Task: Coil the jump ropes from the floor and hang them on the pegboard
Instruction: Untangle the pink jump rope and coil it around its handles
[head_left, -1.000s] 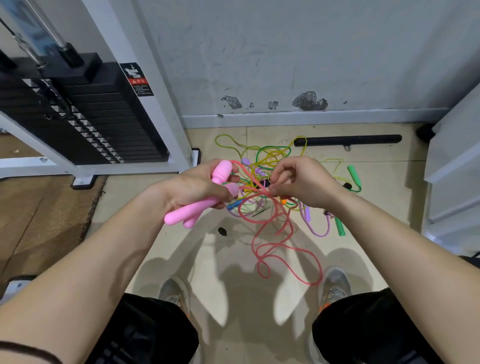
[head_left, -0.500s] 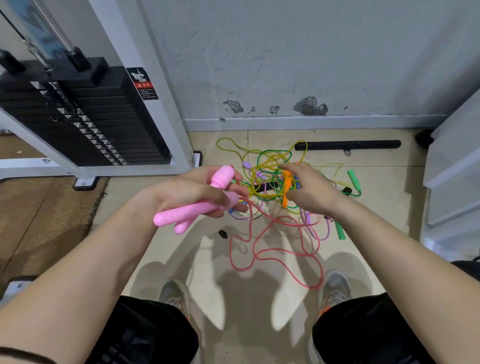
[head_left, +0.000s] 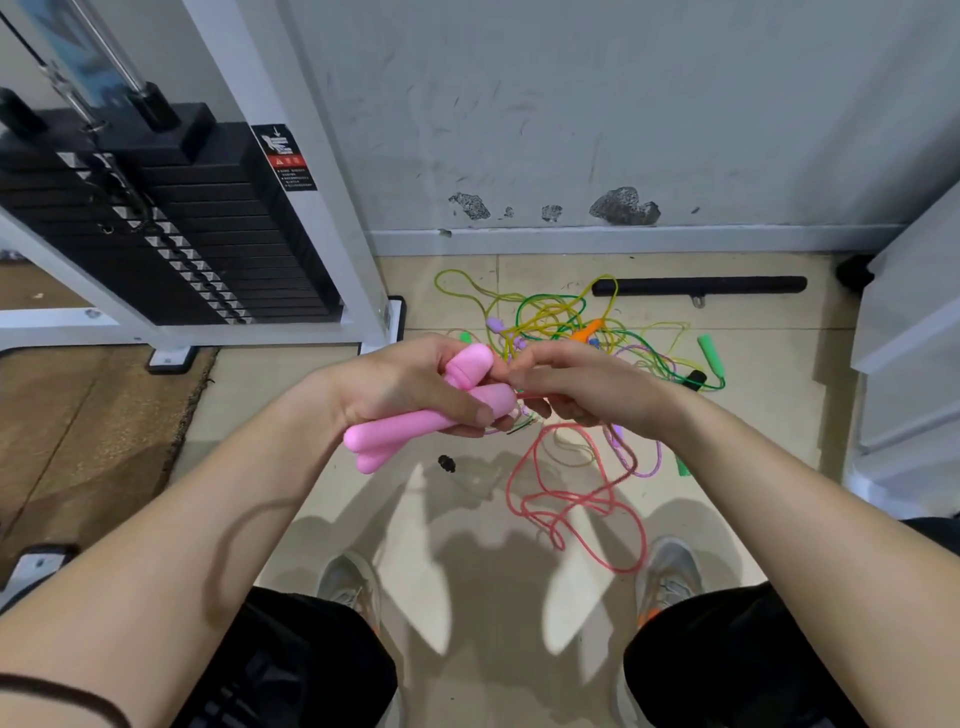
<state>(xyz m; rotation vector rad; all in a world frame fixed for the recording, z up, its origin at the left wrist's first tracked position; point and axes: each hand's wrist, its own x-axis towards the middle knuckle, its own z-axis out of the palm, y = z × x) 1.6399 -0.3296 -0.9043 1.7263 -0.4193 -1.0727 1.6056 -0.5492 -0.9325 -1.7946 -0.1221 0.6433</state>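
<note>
My left hand (head_left: 410, 384) grips both pink handles (head_left: 415, 423) of one jump rope, held side by side. Its red cord (head_left: 576, 499) hangs down in loose loops to the floor between my feet. My right hand (head_left: 582, 387) is right beside the handle tops, with its fingers curled round the red cord. Behind my hands a tangle of jump ropes (head_left: 566, 317) lies on the tiled floor: yellow, green, purple and orange cords, with a green handle (head_left: 710, 358) to the right. No pegboard is in view.
A weight-stack machine (head_left: 171, 244) with a white frame stands at the left. A black bar (head_left: 698, 286) lies along the wall. White furniture (head_left: 914, 332) closes off the right. A small black object (head_left: 447, 463) lies on the tiles. My shoes (head_left: 670, 577) flank the red loops.
My right hand has come back from the tangle to the handle tops, drawing up the red cord. The hanging loops are shorter and lie nearer my right foot.
</note>
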